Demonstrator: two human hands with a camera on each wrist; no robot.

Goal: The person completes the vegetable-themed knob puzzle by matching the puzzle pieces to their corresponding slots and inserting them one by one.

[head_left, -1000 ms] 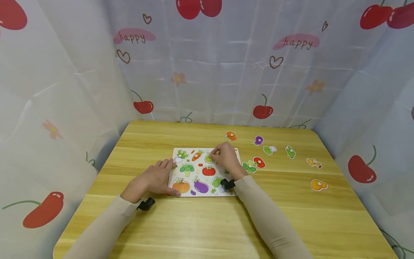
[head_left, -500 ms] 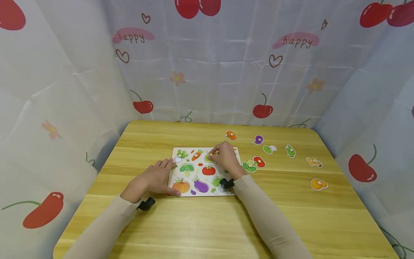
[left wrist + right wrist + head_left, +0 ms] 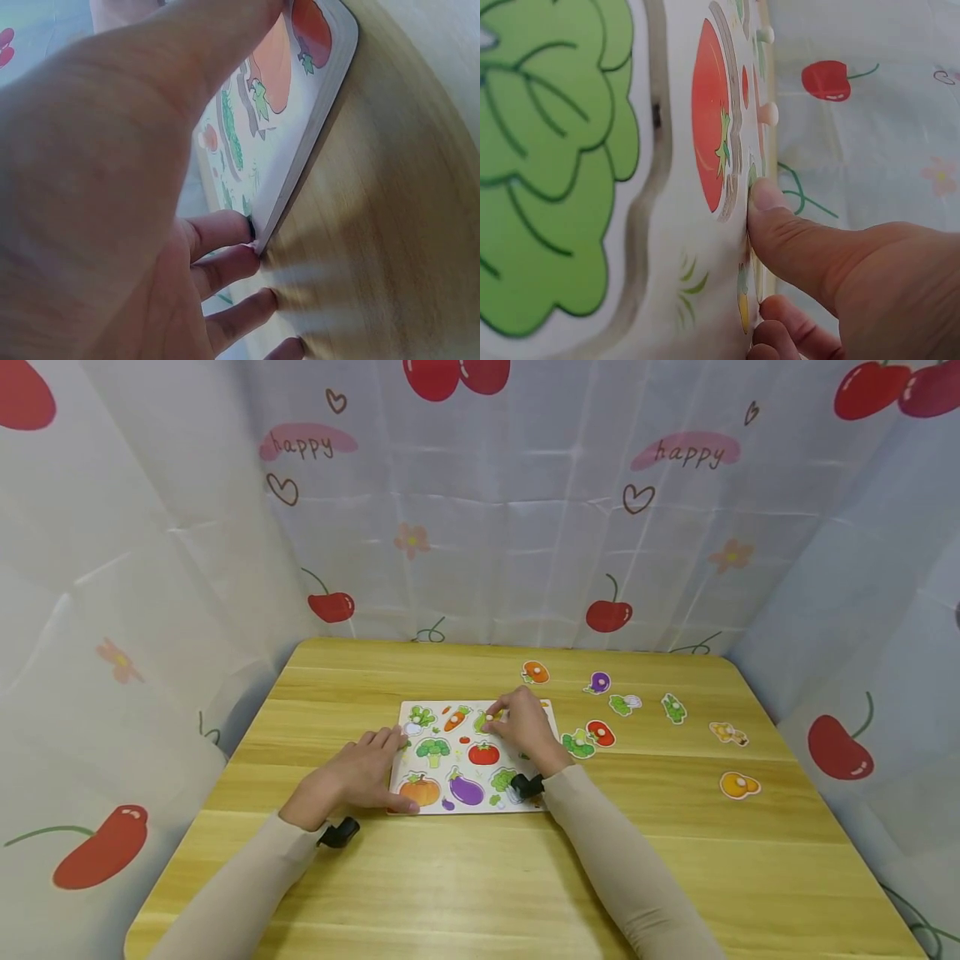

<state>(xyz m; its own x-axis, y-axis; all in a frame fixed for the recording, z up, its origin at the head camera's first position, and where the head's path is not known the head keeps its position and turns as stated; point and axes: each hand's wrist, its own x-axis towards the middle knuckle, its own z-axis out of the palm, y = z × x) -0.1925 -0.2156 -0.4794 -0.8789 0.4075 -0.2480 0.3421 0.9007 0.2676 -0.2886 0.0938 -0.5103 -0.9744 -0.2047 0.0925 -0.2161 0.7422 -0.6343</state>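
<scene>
A white vegetable puzzle board lies on the wooden table, its printed recesses facing up. Along its left edge rests my left hand, fingers spread and thumb on the near-left corner; the left wrist view shows fingertips against the edge. My right hand reaches over the board's far right part and pinches a green knobbed puzzle piece at its recess. Fingers partly hide that piece. In the right wrist view, the thumb is low against the board. A carrot piece and a radish piece sit in their recesses.
Right of the board lie a broccoli piece and a tomato piece. Farther back are a pumpkin piece and an eggplant piece. Several more pieces lie farther right, including an orange one. A printed curtain stands behind the table.
The green piece shifts slightly under my right fingers, and its pale knob shows more clearly now. My left hand stays at the board's edge.
</scene>
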